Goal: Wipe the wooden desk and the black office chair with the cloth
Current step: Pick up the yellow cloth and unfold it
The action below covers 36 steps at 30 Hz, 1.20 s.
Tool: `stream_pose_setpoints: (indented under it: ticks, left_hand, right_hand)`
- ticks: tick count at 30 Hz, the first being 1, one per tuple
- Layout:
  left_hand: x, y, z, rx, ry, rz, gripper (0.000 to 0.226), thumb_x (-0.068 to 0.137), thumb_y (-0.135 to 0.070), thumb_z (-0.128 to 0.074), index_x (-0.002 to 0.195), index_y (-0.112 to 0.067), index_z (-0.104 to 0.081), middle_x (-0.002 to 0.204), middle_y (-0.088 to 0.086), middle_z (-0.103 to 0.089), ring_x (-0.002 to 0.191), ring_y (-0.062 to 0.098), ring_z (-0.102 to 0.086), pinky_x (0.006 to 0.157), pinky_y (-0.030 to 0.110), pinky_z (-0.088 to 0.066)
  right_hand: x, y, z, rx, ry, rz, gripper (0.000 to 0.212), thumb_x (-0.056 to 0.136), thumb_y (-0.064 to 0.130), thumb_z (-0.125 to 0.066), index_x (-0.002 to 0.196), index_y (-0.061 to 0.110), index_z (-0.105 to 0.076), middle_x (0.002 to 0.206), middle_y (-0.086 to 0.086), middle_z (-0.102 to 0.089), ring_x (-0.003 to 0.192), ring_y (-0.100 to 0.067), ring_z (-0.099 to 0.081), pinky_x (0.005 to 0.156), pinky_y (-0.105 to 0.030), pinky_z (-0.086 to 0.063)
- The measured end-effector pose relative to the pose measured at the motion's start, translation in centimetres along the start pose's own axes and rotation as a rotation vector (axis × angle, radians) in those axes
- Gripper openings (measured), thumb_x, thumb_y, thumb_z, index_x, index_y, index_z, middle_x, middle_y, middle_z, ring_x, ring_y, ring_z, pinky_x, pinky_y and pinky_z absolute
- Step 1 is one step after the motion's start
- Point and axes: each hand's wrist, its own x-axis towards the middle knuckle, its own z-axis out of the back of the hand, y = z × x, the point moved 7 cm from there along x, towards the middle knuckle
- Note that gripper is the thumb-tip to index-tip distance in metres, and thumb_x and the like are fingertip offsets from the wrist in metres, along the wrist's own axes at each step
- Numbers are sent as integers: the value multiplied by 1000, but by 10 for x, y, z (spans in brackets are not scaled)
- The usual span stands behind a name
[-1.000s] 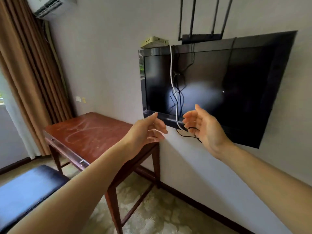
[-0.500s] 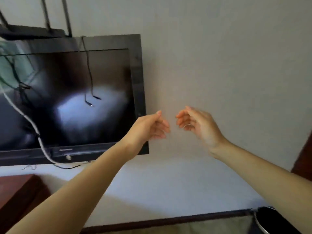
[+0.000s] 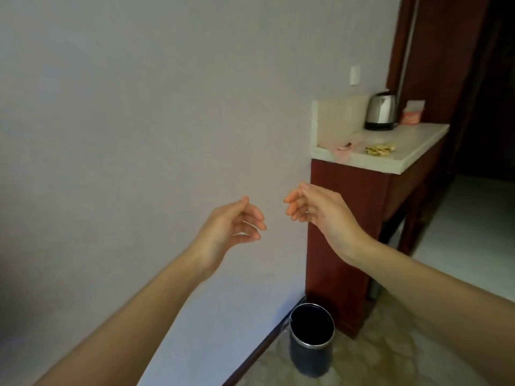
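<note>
My left hand (image 3: pixel 232 224) and my right hand (image 3: pixel 317 211) are raised in front of a plain pale wall, a small gap between their fingertips. Both hands are empty, with the fingers loosely curled and apart. A pinkish cloth-like thing (image 3: pixel 345 148) lies on the near corner of a light countertop (image 3: pixel 390 160) to the right, above and beyond my right hand. The wooden desk and the black office chair are out of view.
A red-brown cabinet (image 3: pixel 342 246) carries the countertop, with a steel kettle (image 3: pixel 380 112), a pink packet (image 3: pixel 412 112) and a small yellowish item (image 3: pixel 379 149) on it. A black bin (image 3: pixel 310 338) stands on the floor by the wall. A dark doorway opens at the far right.
The view has swung right: the desk, blue seat and wall television have left the frame, and the cabinet and bin have come in. My hands stay raised and empty.
</note>
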Motion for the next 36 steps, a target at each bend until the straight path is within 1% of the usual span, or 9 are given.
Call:
stream_pose_setpoints:
  ticks: [4,8,13,21,27,29,32,33,36]
  left_hand:
    - [69,11,-70,19,118,19,43,100,-31,-38,70,-12,-63,66,4,-66,55,13,-59,62,24,-50]
    - [137,22,-133,26,197,2,43,100,-32,-38,71,-13,-64,67,4,-67,57,12,-60,64,25,-50]
    - [232,36,-214,-4,221,3,43,100,-33,-40,70,-14,-65,67,3,-67,57,11,-60,70,28,-50]
    - [362,59,-309,37,250,36,42,100,-34,-39,76,-11,-65,69,3,-67,61,13,-61,73,30,-50]
    - [452,82,-341,108,208,61,40,100,-29,-41,75,-11,-65,70,0,-68,62,13,-60,77,33,-51]
    - [482,83,-343,184,146,-13,34,99,-24,-43,75,-14,-65,77,-5,-68,68,11,-60,84,33,-49]
    - [527,83,-348,340,37,-205,12,94,-19,-53,87,-22,-61,93,-13,-60,90,10,-57,82,11,-40]
    - [543,85,-349,430,6,-254,6,93,-20,-56,97,-23,-58,102,-12,-56,102,12,-53,86,11,-37]
    - [580,91,-360,756,3,-371,55,88,-35,-58,138,-21,-40,134,-1,-41,130,22,-32,108,33,-26]
  right_hand:
    - [24,-18,86,-46,-128,-17,34,96,31,-45,82,9,-66,67,-1,-65,64,-11,-57,68,-26,-42]
    - [52,-30,165,-65,-201,-24,40,83,45,-49,81,9,-67,66,0,-64,64,-10,-58,68,-24,-43]
    - [103,-43,273,-132,-232,-21,35,98,29,-43,83,7,-66,68,-3,-64,65,-11,-57,69,-25,-43]
    - [184,-77,419,-126,-324,-47,37,99,28,-41,84,4,-65,69,-4,-63,65,-12,-56,70,-25,-44]
    - [243,-118,485,-190,-347,-68,35,99,24,-43,82,4,-66,69,-6,-62,68,-16,-56,72,-27,-43]
    - [265,-125,499,-253,-346,-49,33,99,21,-44,81,4,-66,69,-4,-62,67,-12,-56,71,-23,-43]
    - [303,-132,516,-360,-308,29,27,97,14,-48,79,4,-66,66,2,-62,63,-2,-57,63,-12,-44]
    - [318,-134,521,-409,-286,49,23,95,13,-51,80,5,-67,66,5,-63,64,-1,-58,64,-12,-45]
    - [354,-146,534,-733,-195,97,8,91,19,-60,93,17,-68,85,12,-65,84,0,-57,77,-13,-41]
